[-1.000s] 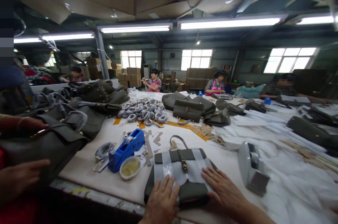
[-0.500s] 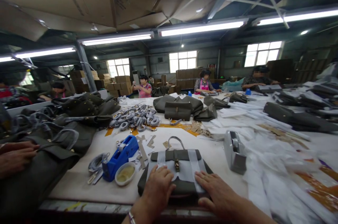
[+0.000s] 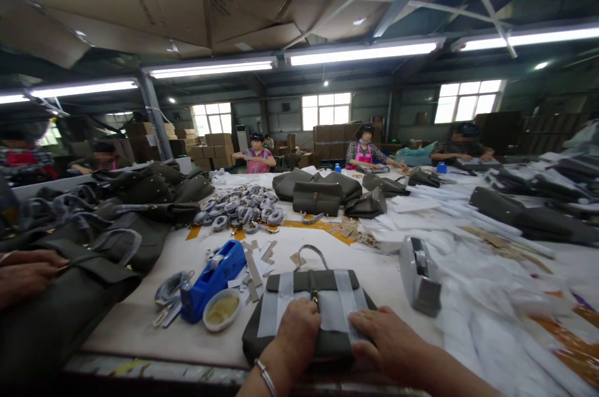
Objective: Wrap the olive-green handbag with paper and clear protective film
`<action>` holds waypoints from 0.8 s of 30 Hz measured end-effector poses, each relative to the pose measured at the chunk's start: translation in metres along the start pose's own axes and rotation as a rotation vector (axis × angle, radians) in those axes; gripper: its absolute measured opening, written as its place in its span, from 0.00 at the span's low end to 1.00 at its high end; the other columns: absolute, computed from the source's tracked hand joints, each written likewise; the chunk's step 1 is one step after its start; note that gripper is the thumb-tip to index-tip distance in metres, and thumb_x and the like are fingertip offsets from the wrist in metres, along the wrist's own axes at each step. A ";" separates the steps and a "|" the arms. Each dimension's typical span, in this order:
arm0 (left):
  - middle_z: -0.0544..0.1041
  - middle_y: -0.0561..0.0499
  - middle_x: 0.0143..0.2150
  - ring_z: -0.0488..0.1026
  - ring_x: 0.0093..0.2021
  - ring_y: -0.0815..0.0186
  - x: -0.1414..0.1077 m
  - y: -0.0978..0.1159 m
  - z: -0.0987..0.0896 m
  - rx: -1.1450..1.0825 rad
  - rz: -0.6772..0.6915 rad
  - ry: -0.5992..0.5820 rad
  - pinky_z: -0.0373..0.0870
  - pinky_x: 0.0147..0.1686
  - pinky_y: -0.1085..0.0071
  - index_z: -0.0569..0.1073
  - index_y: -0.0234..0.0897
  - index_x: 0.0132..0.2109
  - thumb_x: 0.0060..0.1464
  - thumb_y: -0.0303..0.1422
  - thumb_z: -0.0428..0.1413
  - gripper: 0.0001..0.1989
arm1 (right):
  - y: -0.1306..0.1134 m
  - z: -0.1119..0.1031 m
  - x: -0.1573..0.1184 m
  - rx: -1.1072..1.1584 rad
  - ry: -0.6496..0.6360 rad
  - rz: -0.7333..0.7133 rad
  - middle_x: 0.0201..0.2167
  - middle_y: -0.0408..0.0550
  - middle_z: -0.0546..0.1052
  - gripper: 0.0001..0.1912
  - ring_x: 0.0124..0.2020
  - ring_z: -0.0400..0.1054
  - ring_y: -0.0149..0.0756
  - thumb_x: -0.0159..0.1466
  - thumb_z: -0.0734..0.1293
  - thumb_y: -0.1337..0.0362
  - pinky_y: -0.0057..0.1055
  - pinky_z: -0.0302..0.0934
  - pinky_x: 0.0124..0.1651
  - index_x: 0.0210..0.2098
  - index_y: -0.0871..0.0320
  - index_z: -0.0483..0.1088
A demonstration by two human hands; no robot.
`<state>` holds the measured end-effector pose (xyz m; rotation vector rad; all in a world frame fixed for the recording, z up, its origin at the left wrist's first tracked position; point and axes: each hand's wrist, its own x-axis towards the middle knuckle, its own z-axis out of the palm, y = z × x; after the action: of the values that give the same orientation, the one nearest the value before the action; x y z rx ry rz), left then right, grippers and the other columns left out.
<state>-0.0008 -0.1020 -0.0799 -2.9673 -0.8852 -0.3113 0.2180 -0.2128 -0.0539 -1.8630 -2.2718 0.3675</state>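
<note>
A dark olive handbag lies in front of me at the table's near edge, its handle pointing away. Pale protective sheet covers part of its front, with two translucent strips running over the flap. My left hand is closed at the gold clasp, its fingertips curled against the lower end of the metal; they partly hide it. On the bag's right side my right hand rests with fingers stretched out, touching the right strip and the leather. A blue tape dispenser and a small white bowl stand to the left.
A grey tape dispenser stands on the right, near crumpled white wrapping. Wrapped straps are heaped farther back. At left, a co-worker's hand touches another dark bag. Several people sit across the table.
My left hand has moved right and up from the sheet to the clasp, its fingers curling closed. My right hand stays on the bag's right side.
</note>
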 end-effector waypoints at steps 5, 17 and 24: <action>0.77 0.48 0.35 0.73 0.39 0.59 -0.003 -0.001 0.004 0.001 0.010 0.070 0.69 0.42 0.59 0.75 0.36 0.32 0.55 0.26 0.59 0.04 | -0.003 -0.017 0.028 -0.098 0.046 -0.014 0.40 0.53 0.82 0.17 0.44 0.75 0.49 0.70 0.58 0.55 0.45 0.61 0.51 0.46 0.54 0.75; 0.77 0.47 0.36 0.72 0.39 0.60 -0.009 -0.006 0.027 -0.015 0.011 0.219 0.70 0.40 0.62 0.75 0.38 0.34 0.56 0.24 0.55 0.06 | -0.004 0.013 0.116 0.035 -0.078 -0.248 0.72 0.50 0.57 0.26 0.73 0.45 0.50 0.73 0.55 0.56 0.56 0.42 0.71 0.69 0.50 0.59; 0.77 0.48 0.37 0.70 0.38 0.60 -0.010 -0.008 0.022 -0.078 0.063 0.197 0.68 0.40 0.60 0.72 0.38 0.31 0.53 0.22 0.55 0.06 | 0.004 0.023 0.119 0.067 -0.073 -0.228 0.72 0.48 0.56 0.27 0.73 0.45 0.50 0.73 0.56 0.56 0.58 0.40 0.71 0.70 0.49 0.57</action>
<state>-0.0094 -0.0991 -0.1034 -2.9591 -0.7724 -0.6367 0.1916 -0.0972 -0.0788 -1.5620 -2.4535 0.4761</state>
